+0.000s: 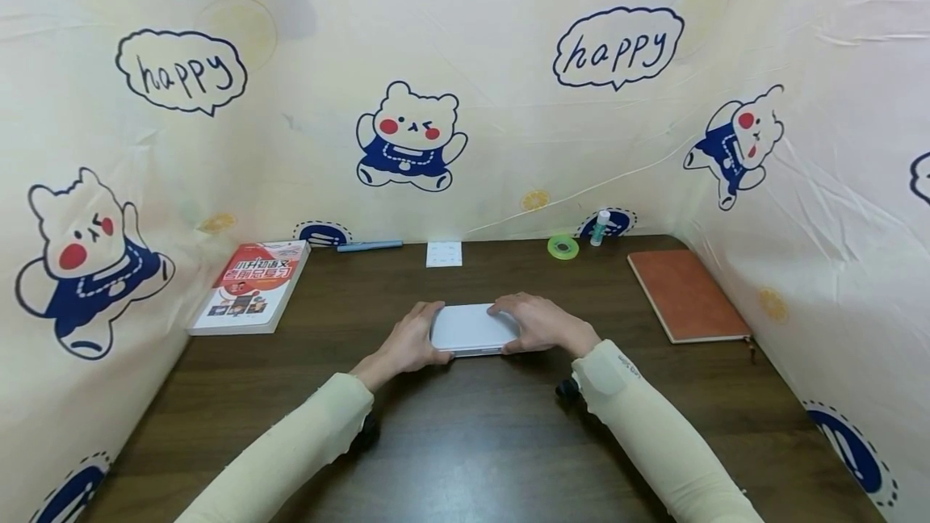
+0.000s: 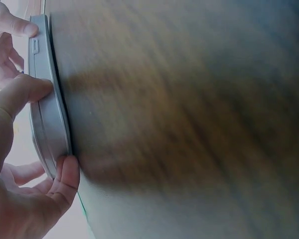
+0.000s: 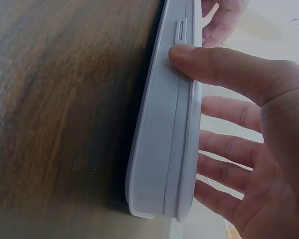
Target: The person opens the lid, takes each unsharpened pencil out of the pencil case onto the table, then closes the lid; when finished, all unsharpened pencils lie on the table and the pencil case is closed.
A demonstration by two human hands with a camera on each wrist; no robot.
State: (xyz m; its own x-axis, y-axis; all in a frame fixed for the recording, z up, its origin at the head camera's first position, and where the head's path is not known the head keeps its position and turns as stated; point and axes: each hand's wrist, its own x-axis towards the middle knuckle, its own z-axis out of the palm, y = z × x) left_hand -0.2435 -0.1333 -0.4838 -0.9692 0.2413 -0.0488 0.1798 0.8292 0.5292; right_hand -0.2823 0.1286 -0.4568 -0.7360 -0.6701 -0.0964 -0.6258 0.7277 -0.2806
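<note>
A flat, pale grey-white case with rounded corners lies on the table in the middle of the head view. Along its near side runs a seam, with a small rectangular catch visible in both wrist views. My left hand grips the left end, thumb on the near side and fingers round the end. At the right end my right hand holds it, thumb pressing the front side by the catch and fingers on the far side. The lid looks closed; the inside is hidden.
Along the back of the brown table are a blue pen, a white paper slip, a green tape roll and a glue stick. A book lies left, a brown notebook right. Printed cloth surrounds the table.
</note>
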